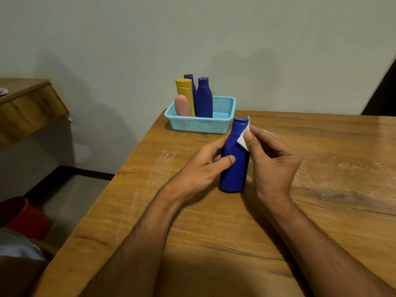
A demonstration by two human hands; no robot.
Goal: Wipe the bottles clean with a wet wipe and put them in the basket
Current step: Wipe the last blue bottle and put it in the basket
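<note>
A blue bottle (234,168) stands upright on the wooden table (214,232). My left hand (205,166) grips its body from the left, thumb across the front. My right hand (272,159) pinches a white wet wipe (244,137) against the bottle's neck and right shoulder. Behind them, at the table's far corner, a light blue mesh basket (225,123) holds several bottles: two blue ones (204,99), a yellow one (185,88) and a short pink one (182,106).
The table's left edge runs diagonally down to the lower left, with floor beyond it. A red container (23,217) sits on the floor at the left. Another wooden surface (25,99) is at the far left. A wall stands close behind the basket.
</note>
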